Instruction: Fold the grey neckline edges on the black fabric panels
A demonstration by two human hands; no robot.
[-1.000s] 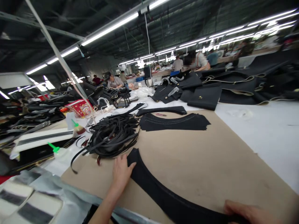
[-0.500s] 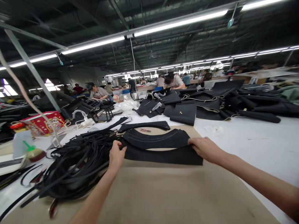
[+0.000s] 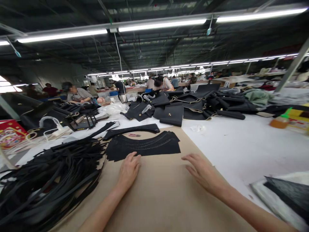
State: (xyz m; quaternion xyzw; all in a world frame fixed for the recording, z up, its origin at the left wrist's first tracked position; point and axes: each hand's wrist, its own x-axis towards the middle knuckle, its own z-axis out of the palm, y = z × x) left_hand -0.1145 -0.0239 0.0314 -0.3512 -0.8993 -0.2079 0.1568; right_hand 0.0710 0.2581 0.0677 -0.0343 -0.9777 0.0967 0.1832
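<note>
Several black curved panels (image 3: pixel 147 146) lie stacked on the tan board, their concave edge at the far side and rows of stitch marks across the top one. My left hand (image 3: pixel 129 169) is palm down with loosely bent fingers, its fingertips at the near edge of the stack. To the right of the panels, my right hand (image 3: pixel 201 170) hovers over the board with thumb and fingers apart, holding nothing. Small red-handled thread snips (image 3: pixel 134 135) lie just behind the stack. Beyond them is a bundle of narrow curved black pieces (image 3: pixel 131 130).
A heap of black strips (image 3: pixel 60 174) covers the left side of the tan board (image 3: pixel 159 193). Black bag parts (image 3: pixel 169 112) are piled across the back. At right stand an amber bottle with green nozzle (image 3: pixel 280 120) and a dark folded sheet (image 3: pixel 287 196). People work farther back.
Both hands have let go of the black panel they were holding by its ends, and it now lies on the stack. My view has turned to the right.
</note>
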